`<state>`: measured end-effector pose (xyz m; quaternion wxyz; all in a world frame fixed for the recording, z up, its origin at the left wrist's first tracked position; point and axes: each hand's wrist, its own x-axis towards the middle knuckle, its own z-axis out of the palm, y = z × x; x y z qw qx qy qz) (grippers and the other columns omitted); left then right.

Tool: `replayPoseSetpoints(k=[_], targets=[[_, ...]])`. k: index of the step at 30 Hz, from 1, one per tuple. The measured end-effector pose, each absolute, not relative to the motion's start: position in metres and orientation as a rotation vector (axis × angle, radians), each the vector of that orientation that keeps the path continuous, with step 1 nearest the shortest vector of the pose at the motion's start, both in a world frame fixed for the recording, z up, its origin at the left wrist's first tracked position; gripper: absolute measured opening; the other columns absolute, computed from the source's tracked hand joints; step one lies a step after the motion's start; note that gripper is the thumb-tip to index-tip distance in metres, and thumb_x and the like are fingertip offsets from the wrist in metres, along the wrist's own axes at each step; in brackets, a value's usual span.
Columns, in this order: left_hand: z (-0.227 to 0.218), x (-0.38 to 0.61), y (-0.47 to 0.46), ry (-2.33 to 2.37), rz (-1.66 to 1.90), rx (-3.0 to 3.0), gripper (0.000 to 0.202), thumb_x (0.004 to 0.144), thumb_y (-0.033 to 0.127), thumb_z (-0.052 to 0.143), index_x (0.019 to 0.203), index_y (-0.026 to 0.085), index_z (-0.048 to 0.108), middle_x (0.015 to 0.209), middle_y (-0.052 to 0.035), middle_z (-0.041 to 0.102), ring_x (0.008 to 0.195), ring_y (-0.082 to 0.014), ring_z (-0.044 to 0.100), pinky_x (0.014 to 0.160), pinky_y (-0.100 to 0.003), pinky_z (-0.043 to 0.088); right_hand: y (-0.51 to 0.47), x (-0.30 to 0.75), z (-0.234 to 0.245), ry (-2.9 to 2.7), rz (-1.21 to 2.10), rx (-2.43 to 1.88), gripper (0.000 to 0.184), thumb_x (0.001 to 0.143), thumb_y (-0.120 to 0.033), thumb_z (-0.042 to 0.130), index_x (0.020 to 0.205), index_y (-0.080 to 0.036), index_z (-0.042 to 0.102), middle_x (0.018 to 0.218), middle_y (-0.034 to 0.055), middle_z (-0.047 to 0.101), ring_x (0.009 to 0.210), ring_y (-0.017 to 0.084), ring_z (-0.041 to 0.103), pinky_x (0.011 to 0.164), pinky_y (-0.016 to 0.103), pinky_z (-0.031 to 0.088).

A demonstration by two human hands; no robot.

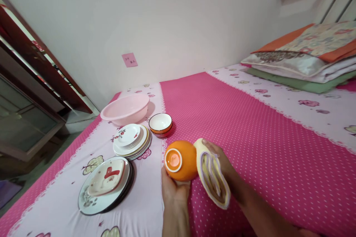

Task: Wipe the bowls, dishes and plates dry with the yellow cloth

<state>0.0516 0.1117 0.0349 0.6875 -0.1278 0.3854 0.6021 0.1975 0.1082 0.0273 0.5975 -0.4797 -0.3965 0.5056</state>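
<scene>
My left hand (pixel 172 189) grips an orange bowl (pixel 180 160) from below, its base ring turned toward the camera. My right hand (pixel 222 164) holds a folded yellow cloth (pixel 213 176) pressed against the bowl's right side. Both are held just above a pink polka-dot bedspread (pixel 250 137). To the left of the bowl sit stacks of plates.
A stack of round plates (pixel 132 141) and a second stack topped by a square dish (pixel 107 183) lie at left. An orange-rimmed white bowl (pixel 160 124) and a pink basin (pixel 125 108) stand behind them. Folded bedding (pixel 303 59) lies far right. A wooden cabinet (pixel 30 92) stands left.
</scene>
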Motion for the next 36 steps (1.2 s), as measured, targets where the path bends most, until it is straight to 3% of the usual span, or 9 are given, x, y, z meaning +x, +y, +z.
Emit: replayPoseSetpoints(k=[4,7,13,16,20,25,30,33,36], targets=[[0.007,0.028,0.116,0.573,1.286,-0.167,0.045,0.102,0.034,0.049,0.144,0.025,0.062,0.106,-0.0114,0.082,0.092,-0.0286,0.078,0.09,-0.047,0.061,0.115,0.232,0.033,-1.222,0.701,-1.443,0.053,0.085,-0.071,0.061,0.095,-0.02,0.066,0.088,0.0083,0.07,0.085,0.028,0.065,0.08,0.044,0.053],[-0.014,0.014,0.118,0.399,1.285,-0.064,0.044,0.104,0.038,0.042,0.141,0.031,0.066,0.111,-0.0105,0.082,0.097,-0.0297,0.077,0.089,-0.048,0.061,0.113,0.237,0.041,-1.295,0.339,-1.469,0.057,0.088,-0.067,0.058,0.118,-0.019,0.069,0.129,0.0185,0.067,0.125,0.038,0.057,0.108,0.058,0.042],[0.013,0.028,0.111,0.512,1.223,-0.029,0.042,0.104,0.032,0.044,0.139,0.021,0.066,0.102,-0.0129,0.082,0.088,-0.0276,0.078,0.084,-0.043,0.063,0.086,0.193,0.056,-1.363,1.284,-0.907,0.039,0.09,-0.052,0.072,0.113,-0.021,0.071,0.11,0.0087,0.076,0.101,0.026,0.07,0.09,0.039,0.056],[0.04,0.043,0.103,0.647,1.331,0.01,0.042,0.106,0.037,0.046,0.135,0.016,0.067,0.098,-0.0129,0.081,0.087,-0.0259,0.078,0.085,-0.041,0.063,0.081,0.176,0.056,-1.161,1.398,-0.771,0.035,0.087,-0.051,0.077,0.102,-0.019,0.071,0.096,0.0044,0.076,0.091,0.023,0.071,0.082,0.033,0.055],[0.05,0.057,0.093,0.651,1.515,0.192,0.054,0.101,0.059,0.053,0.131,0.017,0.069,0.108,-0.0127,0.079,0.099,-0.0245,0.076,0.095,-0.039,0.061,0.084,0.17,0.054,-0.959,1.367,-0.798,0.04,0.08,-0.052,0.084,0.099,-0.018,0.07,0.092,0.0041,0.077,0.085,0.022,0.071,0.078,0.032,0.055],[0.039,0.068,0.088,0.625,1.467,0.445,0.057,0.085,0.035,0.083,0.138,0.025,0.064,0.125,-0.0083,0.075,0.115,-0.0226,0.071,0.107,-0.037,0.053,0.087,0.178,0.056,-0.935,1.307,-0.812,0.047,0.084,-0.06,0.078,0.105,-0.019,0.072,0.097,0.0065,0.077,0.088,0.025,0.071,0.076,0.033,0.057],[0.035,0.056,0.098,0.553,1.393,0.152,0.042,0.092,0.048,0.071,0.128,0.026,0.073,0.117,-0.0115,0.079,0.107,-0.0312,0.074,0.106,-0.058,0.053,0.088,0.208,0.063,-1.373,1.14,-1.058,0.051,0.102,-0.059,0.048,0.121,-0.017,0.069,0.109,0.0132,0.075,0.1,0.027,0.07,0.088,0.041,0.055],[0.024,0.037,0.105,0.35,1.378,0.11,0.048,0.088,0.063,0.07,0.129,0.038,0.073,0.125,-0.0088,0.078,0.119,-0.0402,0.069,0.106,-0.071,0.047,0.092,0.22,0.055,-1.749,0.716,-1.695,0.045,0.089,-0.042,0.073,0.123,-0.015,0.069,0.122,0.0196,0.071,0.117,0.036,0.064,0.1,0.05,0.049],[0.013,0.021,0.109,0.127,1.372,0.22,0.052,0.089,0.069,0.064,0.131,0.039,0.072,0.133,-0.0089,0.075,0.128,-0.0415,0.065,0.111,-0.071,0.042,0.1,0.216,0.033,-2.025,0.463,-2.064,0.071,0.074,-0.027,0.087,0.138,-0.01,0.062,0.143,0.0269,0.059,0.135,0.045,0.051,0.108,0.056,0.042]])
